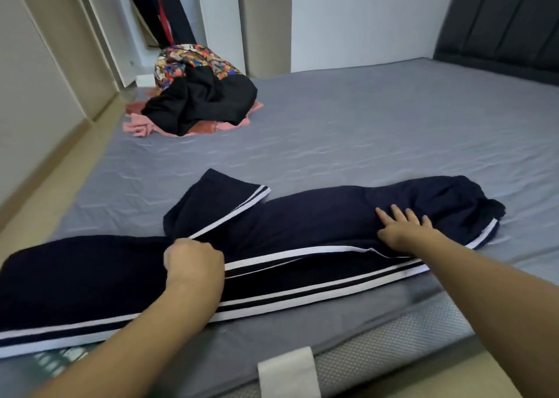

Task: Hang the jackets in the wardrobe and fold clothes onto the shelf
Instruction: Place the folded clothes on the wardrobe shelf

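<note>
Presently the left hand (193, 261) is fisted, fingers (181, 248) curled tight on a white-striped edge of the navy track pants (317, 225) near their middle. Right hand (403, 231) lies flat on the cloth further right, fingers (396, 213) straight and slightly spread, pressing, holding nothing. Pants lie along the near edge of the bed (363, 131), long axis running left to right, one leg end folded back and pointing away toward the far side. Well apart, at the bed's far left corner, a heap of clothes (196, 95): black, floral, pink beneath. Behind it an open wardrobe (163, 10) with dark garments hanging. Dark padded headboard (508, 16) at far right
</note>
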Available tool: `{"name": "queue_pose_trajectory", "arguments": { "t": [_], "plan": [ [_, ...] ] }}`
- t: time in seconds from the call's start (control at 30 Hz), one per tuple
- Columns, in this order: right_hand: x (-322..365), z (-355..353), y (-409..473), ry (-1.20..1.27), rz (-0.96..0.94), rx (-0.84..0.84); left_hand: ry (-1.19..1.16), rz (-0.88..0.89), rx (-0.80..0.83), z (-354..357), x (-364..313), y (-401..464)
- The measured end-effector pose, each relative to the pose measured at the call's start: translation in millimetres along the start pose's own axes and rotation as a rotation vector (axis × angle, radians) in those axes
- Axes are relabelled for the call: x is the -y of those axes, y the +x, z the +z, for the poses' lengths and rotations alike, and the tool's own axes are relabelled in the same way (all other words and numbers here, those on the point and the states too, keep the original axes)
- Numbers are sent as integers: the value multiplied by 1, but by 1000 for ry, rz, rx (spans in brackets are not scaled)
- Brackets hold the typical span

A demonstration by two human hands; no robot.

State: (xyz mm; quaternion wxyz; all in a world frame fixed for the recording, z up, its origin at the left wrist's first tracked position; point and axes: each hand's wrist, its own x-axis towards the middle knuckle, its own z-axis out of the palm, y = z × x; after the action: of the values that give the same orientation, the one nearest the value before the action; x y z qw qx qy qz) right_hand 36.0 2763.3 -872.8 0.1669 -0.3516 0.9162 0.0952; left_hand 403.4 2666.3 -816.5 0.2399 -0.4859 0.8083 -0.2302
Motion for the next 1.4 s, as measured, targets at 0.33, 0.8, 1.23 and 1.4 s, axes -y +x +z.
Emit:
{"name": "queue_pose_trajectory", "arguments": {
  "t": [0.33,0.8,1.23,1.4],
  "plan": [
    [228,-6,-98,249,-478,-287,-811,43,451,29,74,-23],
    [278,67,-135,141,-604,-385,-973,-466,-161,109,120,34],
    [329,48,-165,253,-790,-30,-2412,-868,-445,130,177,-12],
    [332,52,-171,68,-787,56,-2485,-1145,-120,163,165,-59]
  ]
}}
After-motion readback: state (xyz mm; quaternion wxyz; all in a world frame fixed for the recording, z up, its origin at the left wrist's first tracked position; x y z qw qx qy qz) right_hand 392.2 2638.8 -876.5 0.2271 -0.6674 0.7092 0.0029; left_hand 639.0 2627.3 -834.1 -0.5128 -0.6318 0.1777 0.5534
